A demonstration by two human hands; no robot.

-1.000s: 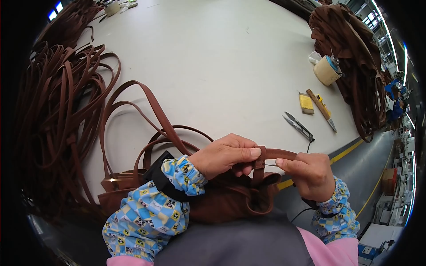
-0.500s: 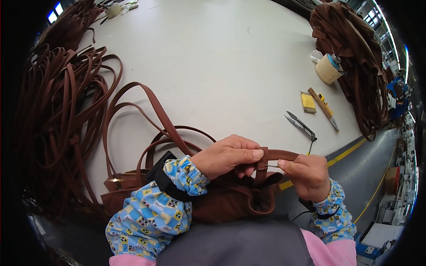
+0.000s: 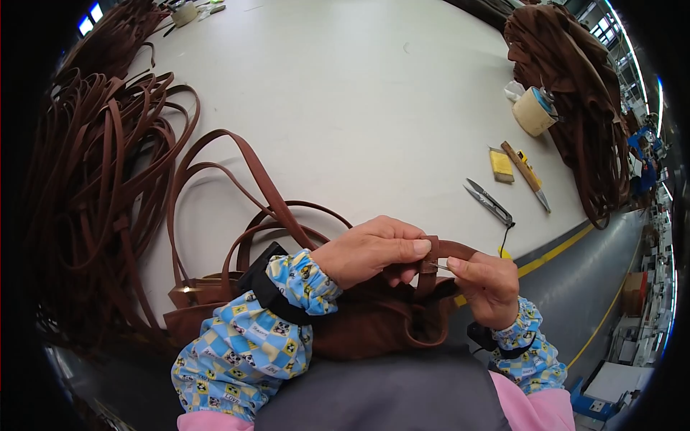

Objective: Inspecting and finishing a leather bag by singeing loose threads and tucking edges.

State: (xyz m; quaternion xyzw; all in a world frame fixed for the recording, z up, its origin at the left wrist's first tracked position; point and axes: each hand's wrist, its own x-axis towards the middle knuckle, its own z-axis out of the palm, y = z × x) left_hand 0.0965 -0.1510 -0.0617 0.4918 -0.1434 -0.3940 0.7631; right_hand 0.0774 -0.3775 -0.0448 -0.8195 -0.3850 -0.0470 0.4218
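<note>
My left hand (image 3: pixel 377 250) pinches a short keeper loop (image 3: pixel 429 248) on a brown leather bag strap (image 3: pixel 458 249), thumb on top. Close on its right, my right hand (image 3: pixel 490 281) is closed, thumb and forefinger gripping a thin silvery needle (image 3: pixel 440 266). The needle's tip meets the stitched edge of the loop; whether it has gone through cannot be made out. The brown bag (image 3: pixel 348 336) slumps against me below both hands, partly behind my left forearm. Its long handles (image 3: pixel 262 179) arch up on the table to the left.
A heap of brown straps (image 3: pixel 108 179) covers the table's left side. On the right lie thread snips (image 3: pixel 490 202), a yellow block (image 3: pixel 501 166), a wooden-handled awl (image 3: pixel 528 177) and a cream thread spool (image 3: pixel 533 113). Brown leather pieces (image 3: pixel 557 57) hang over the far right edge.
My right hand has come slightly left and lower, nearer the loop, and less of the needle shows. My left hand keeps its pinch on the strap.
</note>
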